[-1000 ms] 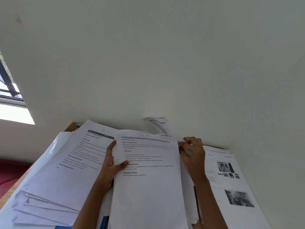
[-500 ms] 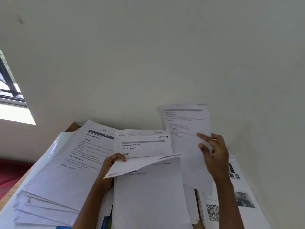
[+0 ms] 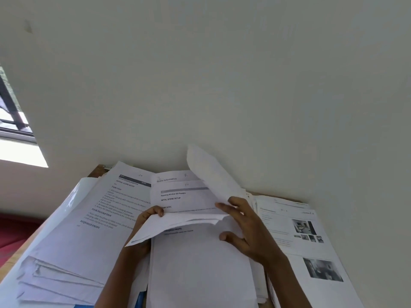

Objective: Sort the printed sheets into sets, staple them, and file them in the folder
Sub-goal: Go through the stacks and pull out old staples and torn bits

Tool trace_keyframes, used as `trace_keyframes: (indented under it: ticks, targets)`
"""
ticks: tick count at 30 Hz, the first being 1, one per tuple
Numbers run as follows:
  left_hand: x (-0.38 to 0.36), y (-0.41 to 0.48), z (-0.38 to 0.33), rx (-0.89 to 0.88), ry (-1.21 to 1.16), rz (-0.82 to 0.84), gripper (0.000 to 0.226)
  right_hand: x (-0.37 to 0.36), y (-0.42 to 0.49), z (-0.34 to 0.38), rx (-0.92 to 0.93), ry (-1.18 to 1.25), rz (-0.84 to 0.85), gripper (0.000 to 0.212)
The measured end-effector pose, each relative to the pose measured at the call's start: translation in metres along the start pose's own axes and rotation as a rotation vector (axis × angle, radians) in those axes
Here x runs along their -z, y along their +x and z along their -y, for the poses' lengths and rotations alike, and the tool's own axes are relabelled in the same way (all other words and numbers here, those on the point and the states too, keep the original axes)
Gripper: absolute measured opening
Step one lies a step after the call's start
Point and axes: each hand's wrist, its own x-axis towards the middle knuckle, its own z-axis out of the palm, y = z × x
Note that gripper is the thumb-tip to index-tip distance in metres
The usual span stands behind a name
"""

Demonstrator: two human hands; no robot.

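A tall pile of printed sheets [image 3: 200,263] lies in the middle of the desk, its top page headed "INITIAL SCENE SETUP". My left hand [image 3: 145,223] grips the left edge of a lifted sheet [image 3: 175,223] that is bent over across the pile. My right hand [image 3: 246,227] pinches the lower end of another sheet [image 3: 211,174], which stands up tilted toward the wall. Both hands are over the middle pile, close together.
A second spread of text pages [image 3: 89,230] lies to the left over a glossy white folder [image 3: 73,196]. Pages with photos [image 3: 311,241] lie to the right by the wall. A blue edge [image 3: 141,296] shows under the piles. The wooden desk corner [image 3: 97,170] meets the wall.
My right hand has swung its sheet from the right back over the middle pile and lower. My left hand still holds the bent sheet, now lifted a little more.
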Motion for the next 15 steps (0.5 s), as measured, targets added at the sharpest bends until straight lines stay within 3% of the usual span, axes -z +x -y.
trace_keyframes:
  ticks: [2,5,6,9,12,15]
  targets:
    - [0.001,-0.001,0.002,0.013,-0.011,-0.024,0.028,-0.006,-0.002,0.0,-0.026,-0.009,0.008,0.049]
    - [-0.003,-0.005,0.001,0.02,-0.001,-0.018,0.021,-0.011,0.001,-0.005,0.012,-0.122,-0.098,0.017]
    - [-0.007,-0.01,-0.002,0.018,0.01,-0.023,0.016,-0.01,0.002,-0.008,-0.009,-0.124,-0.14,0.017]
    - [-0.017,-0.016,-0.004,0.034,0.034,-0.01,0.032,0.012,0.008,-0.005,-0.019,-0.108,-0.26,0.019]
    - [-0.025,-0.022,-0.009,0.005,0.005,-0.11,0.009,0.06,0.021,0.019,-0.154,0.161,-0.495,0.01]
    - [-0.023,-0.02,-0.011,-0.005,-0.056,-0.039,0.027,0.109,0.019,0.004,-0.364,0.566,-0.648,0.027]
